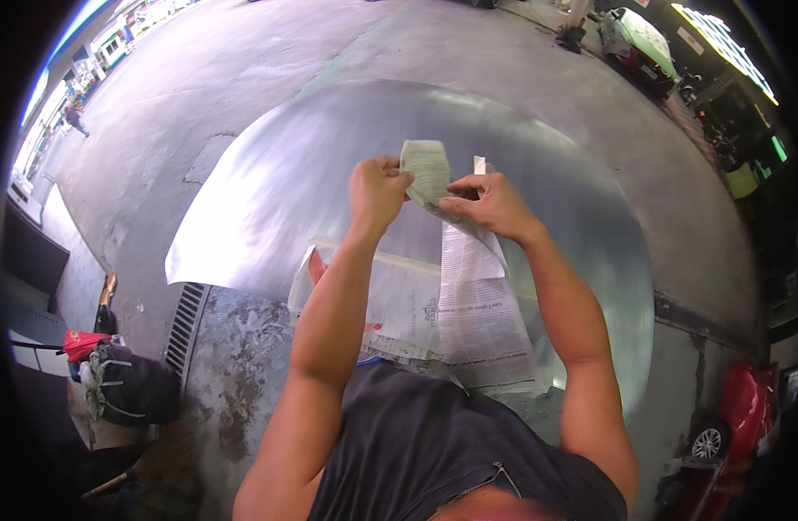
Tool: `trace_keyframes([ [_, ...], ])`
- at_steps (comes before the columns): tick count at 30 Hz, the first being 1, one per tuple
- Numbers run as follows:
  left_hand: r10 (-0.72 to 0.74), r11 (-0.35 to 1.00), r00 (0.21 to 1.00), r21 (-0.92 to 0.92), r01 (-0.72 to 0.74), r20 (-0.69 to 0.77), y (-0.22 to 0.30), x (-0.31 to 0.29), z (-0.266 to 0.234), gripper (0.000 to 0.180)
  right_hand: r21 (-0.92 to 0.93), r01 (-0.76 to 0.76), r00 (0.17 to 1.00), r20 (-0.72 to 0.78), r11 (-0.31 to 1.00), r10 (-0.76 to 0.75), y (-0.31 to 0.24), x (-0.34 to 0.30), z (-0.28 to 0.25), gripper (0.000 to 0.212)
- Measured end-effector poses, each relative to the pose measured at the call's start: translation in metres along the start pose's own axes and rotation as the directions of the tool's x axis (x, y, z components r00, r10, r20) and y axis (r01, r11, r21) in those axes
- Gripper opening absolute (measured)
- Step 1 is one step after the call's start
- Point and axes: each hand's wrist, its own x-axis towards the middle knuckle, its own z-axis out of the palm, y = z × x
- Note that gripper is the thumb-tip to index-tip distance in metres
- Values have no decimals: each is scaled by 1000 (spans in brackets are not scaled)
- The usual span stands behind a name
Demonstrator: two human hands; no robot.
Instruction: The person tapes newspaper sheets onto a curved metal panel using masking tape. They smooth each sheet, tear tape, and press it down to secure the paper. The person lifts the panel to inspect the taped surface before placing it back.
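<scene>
A silver car hood (329, 156) spreads out in front of me. Above it, my left hand (377, 195) pinches the left edge of a folded newspaper strip (426, 165). My right hand (490, 204) is closed on the right side of that strip, thumb and fingers together. A short pale strip, perhaps masking tape (479, 164), sticks up behind the right fingers. From my hands a long newspaper sheet (481, 313) hangs down toward my body. Another newspaper sheet (399, 295) lies over the near edge of the hood, partly hidden by my left forearm.
A floor drain grate (187, 323) runs at the hood's left. A dark backpack (134, 382) with a red item (85, 344) sits at lower left. Red cars stand at the far right (639, 52) and lower right (746, 412). A person (75, 120) walks far left.
</scene>
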Motion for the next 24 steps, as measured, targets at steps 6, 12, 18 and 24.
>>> trace_keyframes([
  [6,16,996,999,85,-11,-52,20,-8,5,37,-131,58,998,-10,990,-60,-2,-18,2,76],
  [12,-4,1000,995,3,4,-99,16,-18,2,37,-177,109,994,0,978,-111,14,-24,-3,55],
  [18,-139,987,979,-105,124,-149,-12,-25,-31,37,-171,-7,999,-45,985,-1,73,3,-55,35],
  [24,-241,970,963,-27,240,-122,-52,-16,-40,37,-817,-98,972,-202,569,-123,78,46,-81,39],
])
